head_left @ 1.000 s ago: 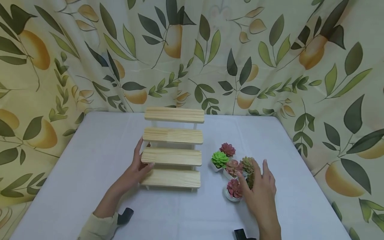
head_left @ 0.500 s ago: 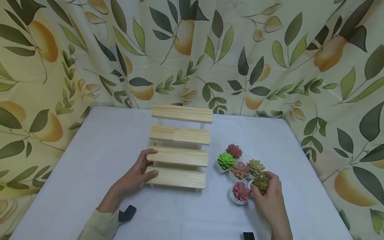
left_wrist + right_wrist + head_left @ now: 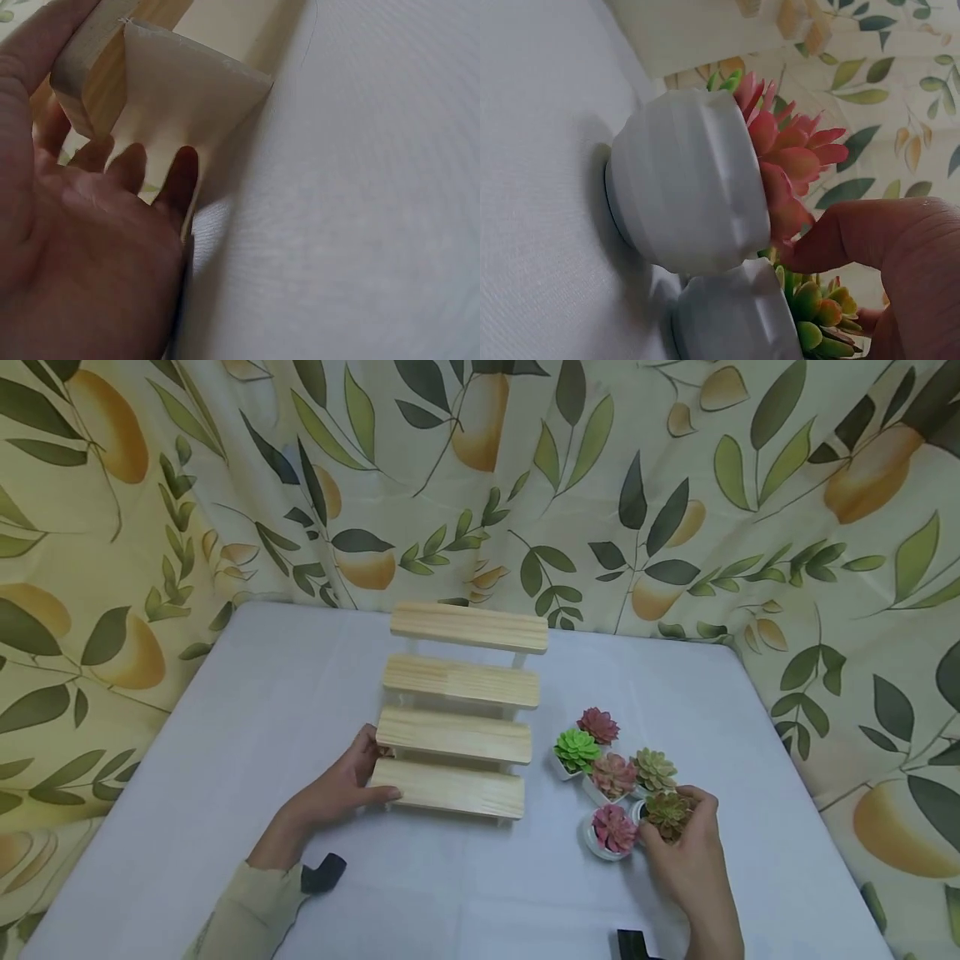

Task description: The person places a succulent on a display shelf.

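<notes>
My left hand (image 3: 337,785) holds the left end of a four-tier wooden display stand (image 3: 453,735), its thumb on the lowest plank. In the left wrist view, its fingers (image 3: 127,169) reach behind the plank by the white side panel (image 3: 195,82). My right hand (image 3: 697,860) pinches a green-brown artificial succulent (image 3: 667,814) between thumb and fingers, at the right front of a cluster of potted succulents. Beside it stands a pink succulent (image 3: 614,828), whose ribbed white pot (image 3: 686,184) rests on the cloth in the right wrist view and partly hides the held plant's pot (image 3: 731,315).
Behind the held plant are a pale green succulent (image 3: 654,769), a dusty pink one (image 3: 612,775), a bright green one (image 3: 577,750) and a dark red one (image 3: 598,725). White cloth (image 3: 465,893) covers the table; a fruit-patterned curtain (image 3: 450,527) hangs behind.
My right hand has come down from over the cluster and taken hold of the green-brown succulent. The left hand has shifted lower along the stand's left side. The head view has moved slightly.
</notes>
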Available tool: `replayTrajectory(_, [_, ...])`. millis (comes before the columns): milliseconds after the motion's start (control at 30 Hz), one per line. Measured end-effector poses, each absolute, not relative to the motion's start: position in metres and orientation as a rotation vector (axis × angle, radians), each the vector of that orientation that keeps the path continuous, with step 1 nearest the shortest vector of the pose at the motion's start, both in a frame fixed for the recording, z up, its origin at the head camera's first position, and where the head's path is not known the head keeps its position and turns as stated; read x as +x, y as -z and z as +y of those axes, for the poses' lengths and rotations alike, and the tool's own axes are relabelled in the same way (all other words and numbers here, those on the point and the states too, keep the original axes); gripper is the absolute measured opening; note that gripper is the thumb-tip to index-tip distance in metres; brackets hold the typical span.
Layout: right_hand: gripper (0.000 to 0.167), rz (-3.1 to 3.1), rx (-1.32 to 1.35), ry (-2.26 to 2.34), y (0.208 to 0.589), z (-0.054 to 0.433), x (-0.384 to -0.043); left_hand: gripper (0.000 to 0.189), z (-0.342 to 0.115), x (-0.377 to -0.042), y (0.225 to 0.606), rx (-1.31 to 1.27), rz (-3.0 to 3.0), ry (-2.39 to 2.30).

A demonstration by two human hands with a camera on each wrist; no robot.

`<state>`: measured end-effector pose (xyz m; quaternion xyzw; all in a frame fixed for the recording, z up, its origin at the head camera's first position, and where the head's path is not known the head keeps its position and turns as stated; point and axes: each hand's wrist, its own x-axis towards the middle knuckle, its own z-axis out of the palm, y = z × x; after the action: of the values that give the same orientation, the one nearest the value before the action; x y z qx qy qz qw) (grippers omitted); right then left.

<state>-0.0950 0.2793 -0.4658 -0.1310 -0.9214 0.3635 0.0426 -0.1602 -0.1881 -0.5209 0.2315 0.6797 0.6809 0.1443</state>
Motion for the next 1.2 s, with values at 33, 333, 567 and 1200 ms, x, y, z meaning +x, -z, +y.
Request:
replayTrajectory(33, [0.076,-2.810,-0.405,-1.124,0.466,0.280,-0.095,0.051,-0.188,-0.161,0.521,0.666,1.964,-1.958])
replayTrajectory(333, [0.085,-2.845,-0.420,-1.174,0.460,0.283,-0.087,0.023,-0.199,-0.161,0.520,0.488,1.930,-1.944])
replayTrajectory(567, [0.092,-2.968,-0.262,-1.068,0.461,0.284,-0.085,0.036,-0.202,-0.148,0.518,0.603,1.992,-1.865])
replayTrajectory(1200, [0.101,-2.913,-0.402,-1.102,0.474,0.288,-0.086,0.041,-0.193,-0.132,0.519,0.567,2.104,-1.803])
